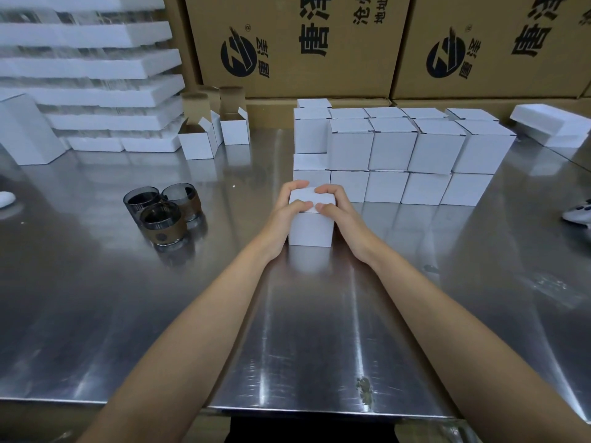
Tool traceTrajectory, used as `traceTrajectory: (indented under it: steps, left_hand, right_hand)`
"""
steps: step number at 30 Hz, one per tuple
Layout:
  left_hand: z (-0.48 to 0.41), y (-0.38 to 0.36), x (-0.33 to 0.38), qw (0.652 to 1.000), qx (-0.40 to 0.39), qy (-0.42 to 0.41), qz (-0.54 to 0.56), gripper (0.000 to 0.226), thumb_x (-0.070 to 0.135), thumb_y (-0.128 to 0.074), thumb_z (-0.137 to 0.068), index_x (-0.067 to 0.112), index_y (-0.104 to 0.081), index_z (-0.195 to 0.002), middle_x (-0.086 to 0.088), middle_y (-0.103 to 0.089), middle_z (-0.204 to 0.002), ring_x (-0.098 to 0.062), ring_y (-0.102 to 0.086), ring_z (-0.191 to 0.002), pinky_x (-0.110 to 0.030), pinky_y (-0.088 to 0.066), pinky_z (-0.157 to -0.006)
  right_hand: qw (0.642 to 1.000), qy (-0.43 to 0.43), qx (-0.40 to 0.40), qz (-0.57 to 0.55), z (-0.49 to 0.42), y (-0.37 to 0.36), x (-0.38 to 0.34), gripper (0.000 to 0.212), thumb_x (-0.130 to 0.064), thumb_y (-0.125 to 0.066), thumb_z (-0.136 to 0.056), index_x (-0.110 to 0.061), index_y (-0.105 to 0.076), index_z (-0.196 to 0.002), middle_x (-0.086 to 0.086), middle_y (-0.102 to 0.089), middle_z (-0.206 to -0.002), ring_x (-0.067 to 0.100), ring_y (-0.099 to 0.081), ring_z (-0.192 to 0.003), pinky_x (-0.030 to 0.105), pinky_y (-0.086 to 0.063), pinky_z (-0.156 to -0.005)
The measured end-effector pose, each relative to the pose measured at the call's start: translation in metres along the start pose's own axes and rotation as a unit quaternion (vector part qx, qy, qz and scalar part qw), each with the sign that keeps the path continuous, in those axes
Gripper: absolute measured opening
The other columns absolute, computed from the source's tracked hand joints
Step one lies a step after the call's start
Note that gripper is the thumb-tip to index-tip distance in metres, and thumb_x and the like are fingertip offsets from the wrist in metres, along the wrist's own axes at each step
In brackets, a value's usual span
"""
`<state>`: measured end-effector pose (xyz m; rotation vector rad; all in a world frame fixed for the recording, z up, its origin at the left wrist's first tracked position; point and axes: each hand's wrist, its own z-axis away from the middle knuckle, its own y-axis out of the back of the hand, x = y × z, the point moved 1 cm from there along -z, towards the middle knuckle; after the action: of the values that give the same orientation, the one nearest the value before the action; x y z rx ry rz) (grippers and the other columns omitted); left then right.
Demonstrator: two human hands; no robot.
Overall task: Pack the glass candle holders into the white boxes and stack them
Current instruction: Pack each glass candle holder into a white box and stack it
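Steel counter (160, 314). Grips white box (311, 230) between left hand (286, 207) and right hand (337, 211), fingers (295, 186) curled over its top; glass candle holders (164, 219) left, stacked boxes (393, 148) behind.

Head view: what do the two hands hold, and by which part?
One white box, by its top: the left hand and the right hand each curl over a top edge.

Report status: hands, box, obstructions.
Left hand and right hand both grip white box, thumbs on lid. Box closed, on table, just short of box stack. Nothing between; three candle holders off left.
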<state>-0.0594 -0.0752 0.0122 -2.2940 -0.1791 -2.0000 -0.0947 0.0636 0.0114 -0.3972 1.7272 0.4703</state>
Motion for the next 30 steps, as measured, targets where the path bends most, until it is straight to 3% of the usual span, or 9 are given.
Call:
traceTrajectory:
  steps: [3, 6, 9, 12, 16, 18, 21, 24, 30]
  left_hand:
    - [0.000, 0.001, 0.000, 1.000, -0.008, 0.011, 0.021, 0.042, 0.025, -0.058, -0.072, 0.031, -0.055, -0.114, -0.003, -0.058, -0.115, -0.019, -0.056, -0.108, -0.041, -0.042, -0.103]
    - [0.000, 0.007, -0.001, 0.999, -0.036, 0.008, -0.002, 0.043, 0.033, -0.063, -0.076, 0.034, -0.054, -0.118, -0.001, -0.057, -0.126, -0.021, -0.053, -0.121, -0.042, -0.037, -0.109]
    - [-0.001, 0.019, -0.005, 0.994, -0.096, -0.001, -0.052, 0.060, 0.042, -0.072, -0.076, 0.037, -0.046, -0.130, 0.011, -0.050, -0.134, 0.001, -0.049, -0.124, -0.021, -0.040, -0.104]
    - [-0.005, 0.030, -0.007, 0.988, -0.121, -0.022, -0.094, 0.079, 0.024, -0.081, -0.072, 0.031, -0.041, -0.139, 0.015, -0.048, -0.132, 0.016, -0.051, -0.110, -0.007, -0.043, -0.087]
    - [-0.012, 0.044, -0.007, 0.998, -0.030, -0.046, -0.014, 0.075, 0.020, -0.083, -0.064, 0.033, -0.053, -0.131, 0.003, -0.060, -0.128, -0.017, -0.057, -0.120, -0.036, -0.048, -0.102]
    - [-0.017, 0.049, -0.004, 0.995, 0.045, -0.058, 0.069, 0.069, 0.020, -0.082, -0.067, 0.036, -0.054, -0.128, 0.004, -0.061, -0.126, -0.022, -0.058, -0.120, -0.045, -0.048, -0.102]
    - [-0.030, 0.047, 0.009, 0.973, 0.152, -0.095, 0.143, 0.070, 0.027, -0.080, -0.071, 0.035, -0.048, -0.133, 0.010, -0.060, -0.124, -0.012, -0.060, -0.116, -0.036, -0.051, -0.097]
    - [-0.049, 0.036, 0.025, 0.954, 0.209, -0.134, 0.167, 0.068, 0.032, -0.078, -0.077, 0.032, -0.045, -0.137, 0.015, -0.059, -0.123, -0.001, -0.061, -0.111, -0.023, -0.053, -0.089]
    - [-0.089, 0.018, 0.035, 0.959, 0.193, -0.164, 0.126, 0.064, 0.022, -0.072, -0.088, 0.019, -0.040, -0.143, 0.017, -0.055, -0.127, 0.007, -0.054, -0.117, -0.019, -0.046, -0.098]
  right_hand:
    - [1.000, -0.009, 0.003, 0.000, -0.001, -0.003, -0.001, 0.025, -0.033, -0.052, -0.079, -0.032, -0.052, -0.104, 0.004, -0.051, -0.129, 0.005, -0.052, -0.106, 0.015, -0.039, -0.079]
    - [1.000, 0.000, 0.011, -0.010, 0.000, -0.003, 0.001, 0.024, -0.033, -0.052, -0.081, -0.031, -0.054, -0.105, 0.000, -0.054, -0.123, 0.005, -0.054, -0.105, 0.011, -0.040, -0.078]
    - [0.998, 0.024, 0.030, -0.041, 0.001, -0.003, 0.003, 0.027, -0.029, -0.054, -0.082, -0.024, -0.052, -0.108, -0.004, -0.056, -0.109, -0.007, -0.057, -0.091, 0.006, -0.041, -0.074]
    - [0.996, 0.037, 0.048, -0.057, -0.001, -0.003, 0.007, 0.029, -0.022, -0.059, -0.089, -0.021, -0.049, -0.117, -0.004, -0.055, -0.112, -0.009, -0.057, -0.094, 0.009, -0.042, -0.080]
    - [0.987, 0.097, 0.120, -0.045, -0.001, -0.005, 0.008, 0.033, -0.029, -0.057, -0.094, -0.023, -0.048, -0.125, -0.007, -0.054, -0.125, -0.009, -0.052, -0.113, 0.011, -0.040, -0.094]
    - [0.976, 0.140, 0.168, 0.002, -0.001, -0.008, 0.007, 0.034, -0.030, -0.055, -0.092, -0.021, -0.048, -0.123, -0.005, -0.054, -0.126, -0.001, -0.053, -0.115, 0.016, -0.041, -0.099]
    - [0.946, 0.210, 0.206, 0.136, -0.006, -0.012, 0.010, 0.026, -0.017, -0.056, -0.092, -0.015, -0.053, -0.118, 0.000, -0.055, -0.117, 0.008, -0.056, -0.107, 0.030, -0.046, -0.098]
    - [0.926, 0.218, 0.184, 0.248, -0.014, -0.016, 0.013, 0.027, -0.009, -0.054, -0.091, -0.011, -0.056, -0.118, -0.004, -0.053, -0.116, 0.011, -0.055, -0.108, 0.031, -0.047, -0.093]
    - [0.901, 0.237, 0.138, 0.336, -0.020, -0.019, 0.017, 0.030, -0.009, -0.051, -0.086, -0.012, -0.061, -0.114, -0.001, -0.058, -0.116, 0.013, -0.056, -0.108, 0.026, -0.045, -0.084]
